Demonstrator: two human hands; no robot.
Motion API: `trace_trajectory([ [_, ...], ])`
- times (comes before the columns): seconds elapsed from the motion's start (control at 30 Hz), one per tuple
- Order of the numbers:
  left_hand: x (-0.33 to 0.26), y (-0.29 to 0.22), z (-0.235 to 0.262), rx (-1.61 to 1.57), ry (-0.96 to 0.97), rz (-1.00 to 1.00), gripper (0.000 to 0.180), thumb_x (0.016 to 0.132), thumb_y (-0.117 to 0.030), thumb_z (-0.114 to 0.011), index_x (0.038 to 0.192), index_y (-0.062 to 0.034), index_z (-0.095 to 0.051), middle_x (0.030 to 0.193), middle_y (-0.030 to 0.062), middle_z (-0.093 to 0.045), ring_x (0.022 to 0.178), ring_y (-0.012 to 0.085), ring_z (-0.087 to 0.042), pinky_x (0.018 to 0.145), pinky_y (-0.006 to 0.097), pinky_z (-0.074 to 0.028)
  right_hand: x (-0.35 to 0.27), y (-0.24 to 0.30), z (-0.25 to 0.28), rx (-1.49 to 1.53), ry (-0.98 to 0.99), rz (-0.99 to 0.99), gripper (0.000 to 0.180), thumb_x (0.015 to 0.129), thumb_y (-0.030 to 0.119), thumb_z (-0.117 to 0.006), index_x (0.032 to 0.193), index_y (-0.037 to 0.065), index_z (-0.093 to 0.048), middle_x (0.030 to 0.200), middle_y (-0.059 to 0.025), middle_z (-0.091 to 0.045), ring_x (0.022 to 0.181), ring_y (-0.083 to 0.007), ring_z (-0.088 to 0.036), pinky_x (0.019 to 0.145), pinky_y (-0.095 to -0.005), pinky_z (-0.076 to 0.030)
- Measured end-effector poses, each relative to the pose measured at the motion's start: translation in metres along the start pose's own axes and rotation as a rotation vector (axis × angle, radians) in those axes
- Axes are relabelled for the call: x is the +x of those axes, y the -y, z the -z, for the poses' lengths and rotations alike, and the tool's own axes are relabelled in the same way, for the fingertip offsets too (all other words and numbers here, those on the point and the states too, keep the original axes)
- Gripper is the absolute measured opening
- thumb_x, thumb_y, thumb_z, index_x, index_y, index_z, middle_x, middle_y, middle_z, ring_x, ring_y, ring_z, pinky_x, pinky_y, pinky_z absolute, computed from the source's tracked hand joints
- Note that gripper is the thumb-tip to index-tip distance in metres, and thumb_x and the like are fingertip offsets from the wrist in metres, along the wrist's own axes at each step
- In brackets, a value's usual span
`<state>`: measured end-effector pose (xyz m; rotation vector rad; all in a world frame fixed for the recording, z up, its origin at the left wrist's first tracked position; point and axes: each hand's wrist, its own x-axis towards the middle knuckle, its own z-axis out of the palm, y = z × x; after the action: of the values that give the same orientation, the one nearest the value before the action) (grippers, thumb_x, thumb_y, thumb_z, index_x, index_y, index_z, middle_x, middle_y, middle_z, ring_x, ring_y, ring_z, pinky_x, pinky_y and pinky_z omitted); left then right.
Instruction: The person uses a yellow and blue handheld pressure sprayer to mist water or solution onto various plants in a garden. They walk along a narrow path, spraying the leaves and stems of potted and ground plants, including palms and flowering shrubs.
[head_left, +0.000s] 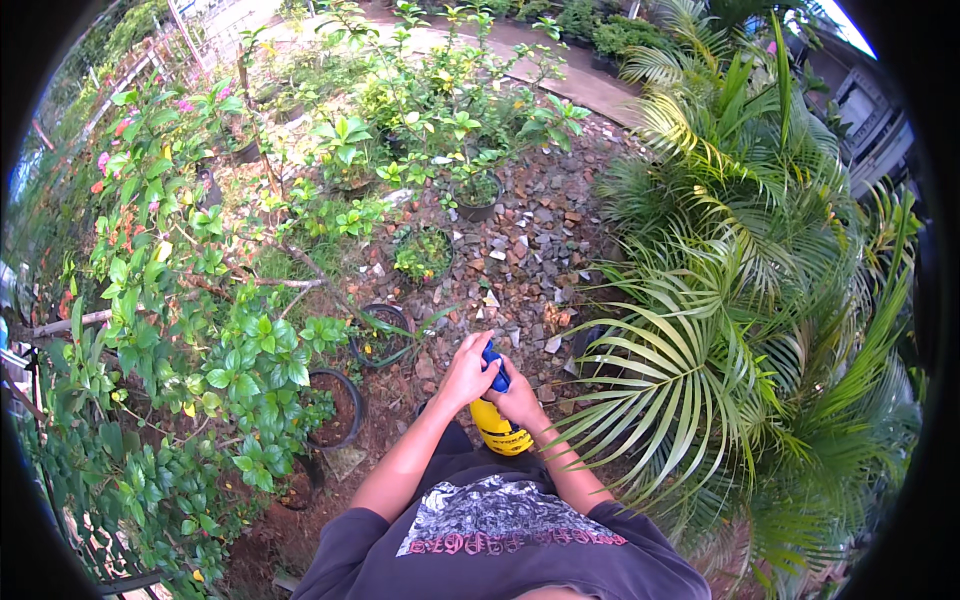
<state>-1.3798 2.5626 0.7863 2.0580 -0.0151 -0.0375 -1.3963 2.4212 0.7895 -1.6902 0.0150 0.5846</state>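
Fingers [474, 343] of the left hand [466, 377] curl over the far side of a blue top [498, 381], while those of the right hand [516, 401] wrap round it lower down, close to where it meets the yellow body [500, 431] of a spray bottle. Both grips are narrow, closed round the bottle, and the two hands come together, the left one the farther from the torso.

The spray bottle is just in front of the person's midline, held close to the dark trousers [460, 446]. Its long axis runs nearly in line with the person's gaze, the blue top aimed away from the body and a little to the left, the rounded yellow base toward the lap. How far it leans from upright is hard to judge from above, and the hands cover much of the top, so which way any nozzle faces cannot be told.

Beyond the hands, broken stones [520, 262] cover the ground. To the left stand a round black pot [358, 408] and, slightly farther off, a second black pot [407, 324], with a leafy shrub [243, 372] beside them. Palm fronds [690, 370] spread on the right, their nearest leaflets reaching across to the right forearm [570, 468].
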Motion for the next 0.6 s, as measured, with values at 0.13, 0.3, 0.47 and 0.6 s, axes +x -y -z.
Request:
trace_trajectory([
  [0.13, 0.006, 0.015, 0.011, -0.039, -0.006, -0.019, 0.056, 0.08, -0.007, -0.068, 0.133, -0.0042, -0.052, 0.112, 0.0109, -0.056, 0.07, 0.0165, -0.057, 0.069, 0.031, -0.051, 0.013, 0.001, -0.011, -0.099, -0.004, 0.005, 0.068, 0.078, 0.011, -0.07, 0.138, 0.008, -0.038, 0.091, -0.0082, -0.063, 0.058, -0.0143, -0.059, 0.05, -0.0308, -0.049],
  [0.3, 0.013, 0.025, 0.026, 0.013, -0.01, 0.078, 0.053, 0.082, -0.012, -0.068, 0.132, -0.0049, -0.053, 0.099, 0.0093, -0.058, 0.069, 0.0172, -0.06, 0.068, 0.032, -0.052, 0.027, 0.011, -0.023, -0.143, 0.038, -0.112, 0.072, 0.077, 0.01, -0.068, 0.14, 0.006, -0.033, 0.088, -0.0118, -0.063, 0.054, -0.018, -0.06, 0.045, -0.0325, -0.048],
  [0.47, 0.025, 0.035, 0.036, 0.012, 0.016, 0.104, 0.047, 0.087, -0.012, -0.063, 0.132, -0.0033, -0.052, 0.099, 0.0129, -0.058, 0.079, 0.0233, -0.063, 0.075, 0.035, -0.052, 0.041, 0.006, -0.036, -0.088, 0.008, -0.137, 0.069, 0.076, 0.009, -0.068, 0.137, 0.007, -0.037, 0.084, -0.0108, -0.063, 0.051, -0.017, -0.059, 0.042, -0.031, -0.046],
  [0.6, 0.035, 0.072, 0.03, 0.008, -0.042, -0.054, 0.044, 0.088, -0.006, -0.057, 0.132, -0.0021, -0.052, 0.101, 0.0171, -0.059, 0.091, 0.0296, -0.063, 0.083, 0.037, -0.05, 0.051, 0.006, -0.046, -0.071, -0.031, -0.159, 0.067, 0.075, 0.008, -0.067, 0.135, 0.007, -0.038, 0.082, -0.0097, -0.062, 0.05, -0.0159, -0.057, 0.042, -0.0312, -0.045],
])
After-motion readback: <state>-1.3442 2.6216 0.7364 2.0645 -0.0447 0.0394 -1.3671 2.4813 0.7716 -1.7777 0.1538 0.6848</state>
